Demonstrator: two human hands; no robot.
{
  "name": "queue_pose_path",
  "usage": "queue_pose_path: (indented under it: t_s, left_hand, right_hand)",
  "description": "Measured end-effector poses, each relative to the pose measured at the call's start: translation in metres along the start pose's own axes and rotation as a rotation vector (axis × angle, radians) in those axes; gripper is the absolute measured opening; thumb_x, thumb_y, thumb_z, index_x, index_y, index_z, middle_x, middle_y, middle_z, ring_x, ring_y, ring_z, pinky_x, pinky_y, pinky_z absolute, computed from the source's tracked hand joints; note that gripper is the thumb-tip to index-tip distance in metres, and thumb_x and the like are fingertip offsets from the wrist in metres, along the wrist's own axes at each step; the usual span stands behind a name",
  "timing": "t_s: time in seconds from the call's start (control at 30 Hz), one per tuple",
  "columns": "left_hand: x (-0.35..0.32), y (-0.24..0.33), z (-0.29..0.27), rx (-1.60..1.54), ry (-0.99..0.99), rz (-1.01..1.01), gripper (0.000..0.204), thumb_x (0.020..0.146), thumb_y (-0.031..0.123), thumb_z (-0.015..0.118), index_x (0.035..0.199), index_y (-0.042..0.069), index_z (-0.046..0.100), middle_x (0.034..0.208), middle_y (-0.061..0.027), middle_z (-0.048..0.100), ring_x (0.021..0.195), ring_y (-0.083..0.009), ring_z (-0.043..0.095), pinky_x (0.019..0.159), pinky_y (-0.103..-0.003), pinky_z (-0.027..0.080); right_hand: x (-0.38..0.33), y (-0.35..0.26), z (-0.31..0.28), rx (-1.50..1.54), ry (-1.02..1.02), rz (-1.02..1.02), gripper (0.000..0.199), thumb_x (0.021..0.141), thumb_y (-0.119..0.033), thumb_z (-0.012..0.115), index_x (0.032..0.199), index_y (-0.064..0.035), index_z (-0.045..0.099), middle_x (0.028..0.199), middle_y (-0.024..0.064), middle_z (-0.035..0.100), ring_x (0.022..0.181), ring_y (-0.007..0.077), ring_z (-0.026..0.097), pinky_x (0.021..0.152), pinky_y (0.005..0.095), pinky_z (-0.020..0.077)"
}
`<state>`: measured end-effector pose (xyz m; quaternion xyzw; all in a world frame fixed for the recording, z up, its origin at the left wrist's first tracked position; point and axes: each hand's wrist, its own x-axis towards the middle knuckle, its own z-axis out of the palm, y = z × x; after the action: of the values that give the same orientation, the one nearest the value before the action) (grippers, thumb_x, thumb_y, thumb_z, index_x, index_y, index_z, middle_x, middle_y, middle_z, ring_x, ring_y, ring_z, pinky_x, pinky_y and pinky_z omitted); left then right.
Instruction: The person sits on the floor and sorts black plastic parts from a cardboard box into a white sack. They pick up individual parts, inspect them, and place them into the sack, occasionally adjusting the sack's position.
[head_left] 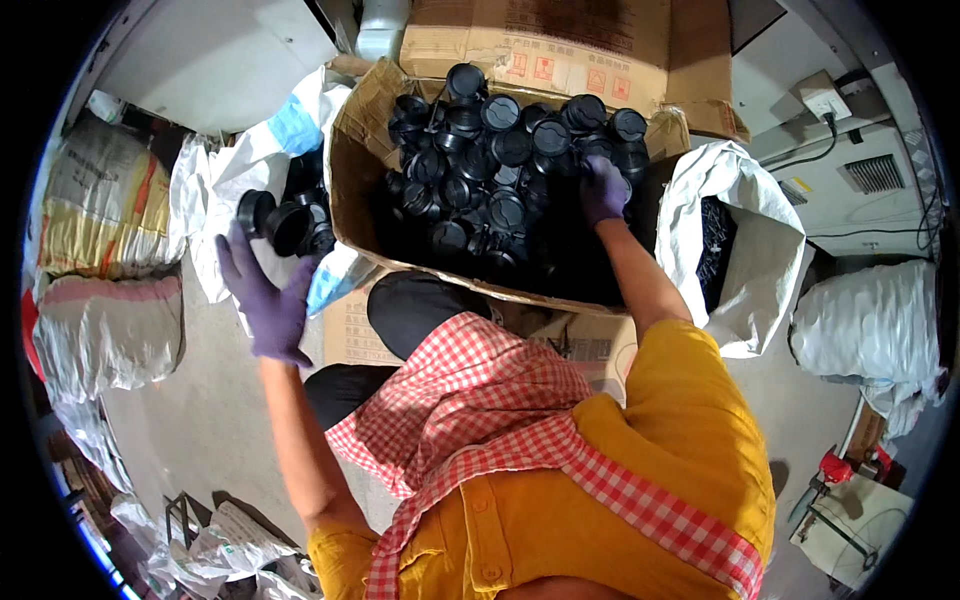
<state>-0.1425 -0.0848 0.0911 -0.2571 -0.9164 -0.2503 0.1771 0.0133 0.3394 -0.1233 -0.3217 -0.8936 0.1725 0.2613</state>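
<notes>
A large open cardboard carton (pixel 352 190) in front of me is heaped with black round plastic parts (pixel 505 210), flat-faced and disc-like. Reaching into its right side, my right hand (pixel 604 190), in a purple glove, has its fingers curled around a black round part at the heap's edge; the fingertips are partly hidden. My left hand (pixel 265 300), also gloved in purple, is open with fingers spread at the left white sack (pixel 207 195). Just beyond its fingertips, more black round parts (pixel 290 229) are at the sack's mouth. Whether the fingertips touch them I cannot tell.
Right of the carton stands an open white sack (pixel 765 255) holding thin dark pieces. Full sacks (pixel 110 330) line the left side, and another white sack (pixel 865 320) stands far right. My knees press close to the carton's front. A wall socket with a cable (pixel 825 105) is at upper right.
</notes>
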Motion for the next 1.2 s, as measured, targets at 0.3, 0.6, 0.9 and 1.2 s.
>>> queue_pose_path:
  t_s: [0.3,0.6,0.9,1.2]
  left_hand:
    - [-0.051,0.052,0.046,-0.560,-0.405,-0.099,0.047,0.075,0.013,0.068,0.120,0.005,0.056,0.129,-0.0213,0.049,0.122,-0.0331,0.047,0.102,-0.038,0.036]
    - [-0.052,0.083,0.082,-1.195,-0.523,-0.598,0.058,0.080,0.012,0.066,0.132,0.001,0.042,0.115,-0.0083,0.053,0.107,-0.0166,0.050,0.092,-0.029,0.041]
    - [-0.085,0.095,0.044,-1.763,-0.609,-1.043,0.044,0.081,0.002,0.052,0.124,-0.002,0.044,0.102,-0.0135,0.059,0.087,-0.0238,0.062,0.073,-0.036,0.056]
    - [-0.113,0.086,-0.055,-0.580,-0.536,0.699,0.041,0.068,0.012,0.067,0.109,0.013,0.059,0.097,-0.0067,0.063,0.086,-0.0267,0.064,0.073,-0.035,0.053]
  right_hand:
    - [0.054,0.007,0.030,-0.045,-0.453,0.069,0.046,0.084,-0.021,0.049,0.130,-0.0159,0.047,0.122,0.0181,0.055,0.114,0.0363,0.051,0.095,0.0417,0.0411]
    - [0.000,-0.111,-0.062,0.425,-0.522,-0.318,0.011,0.082,-0.013,0.060,0.091,-0.0071,0.056,0.091,0.0158,0.062,0.081,0.0343,0.060,0.071,0.0386,0.0486]
    - [-0.067,-0.192,-0.121,0.926,-0.756,-0.547,0.024,0.073,-0.011,0.070,0.091,-0.0065,0.054,0.083,0.0092,0.060,0.072,0.0240,0.058,0.065,0.0341,0.0477]
    - [-0.091,-0.216,-0.167,0.935,-2.000,-0.048,0.023,0.078,-0.018,0.069,0.093,-0.0057,0.058,0.079,0.0015,0.060,0.074,0.0093,0.054,0.068,0.0265,0.0457]
